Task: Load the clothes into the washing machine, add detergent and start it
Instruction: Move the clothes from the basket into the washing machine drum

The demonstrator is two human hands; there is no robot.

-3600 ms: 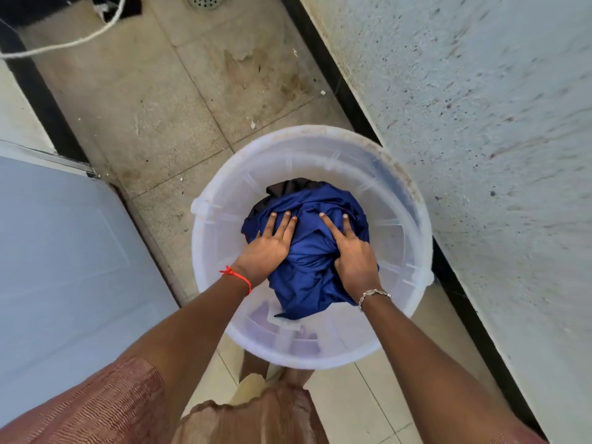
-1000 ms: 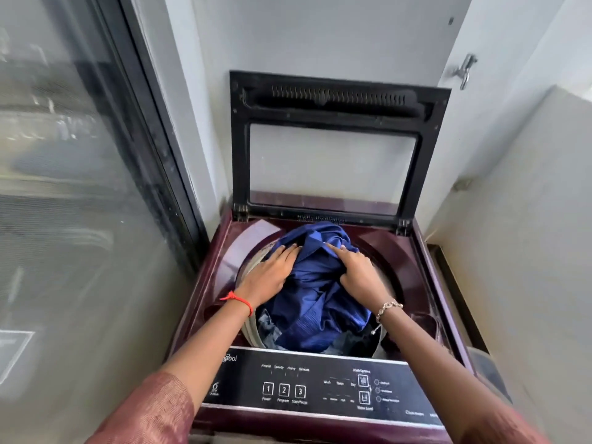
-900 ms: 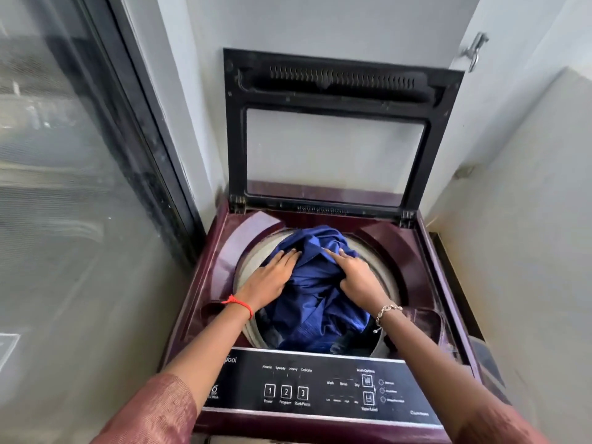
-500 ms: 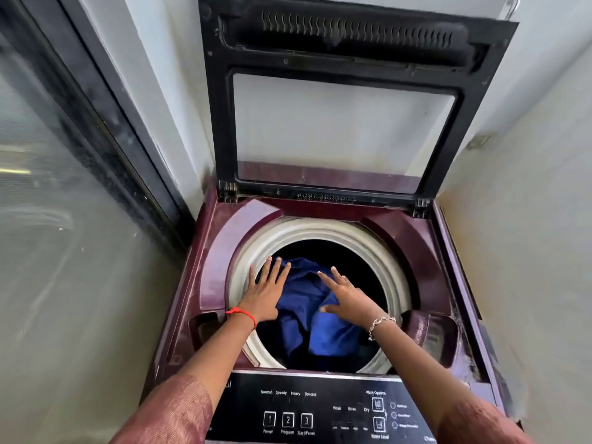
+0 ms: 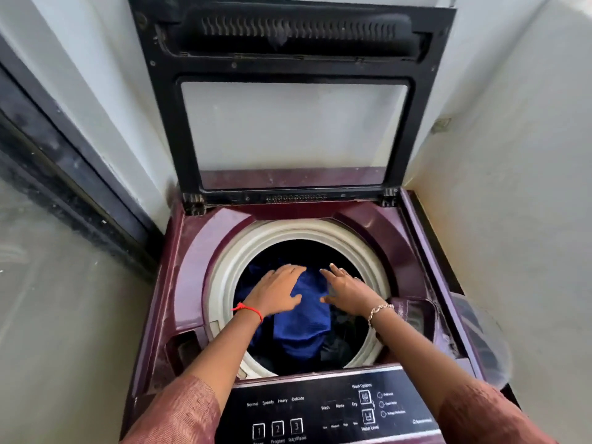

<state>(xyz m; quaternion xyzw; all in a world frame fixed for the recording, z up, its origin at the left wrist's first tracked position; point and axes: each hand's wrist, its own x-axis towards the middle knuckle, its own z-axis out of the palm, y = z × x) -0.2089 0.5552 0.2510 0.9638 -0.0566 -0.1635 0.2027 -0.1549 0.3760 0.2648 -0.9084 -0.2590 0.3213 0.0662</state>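
Observation:
A maroon top-loading washing machine [image 5: 413,248] stands in front of me with its black-framed lid [image 5: 294,100] raised upright. Blue clothes [image 5: 302,322] lie loose down inside the drum, below the cream drum rim [image 5: 224,277]. My left hand [image 5: 277,291], a red thread on its wrist, hovers over the drum mouth with fingers spread and nothing in it. Beside it, my right hand [image 5: 347,288], wearing a chain bracelet, is likewise flat and empty above the clothes. No detergent is in view.
The black control panel [image 5: 323,411] with buttons 1, 2, 3 runs along the near edge. A glass door with a dark frame [image 5: 64,174] stands close on the left. A speckled wall [image 5: 512,219] hems in the right, with a pale bucket's edge [image 5: 483,341] beside the machine.
I lifted the blue clothes out of the white bucket, carried them to the machine and dropped them into the drum. Both hands have let go and now hover spread above the clothes.

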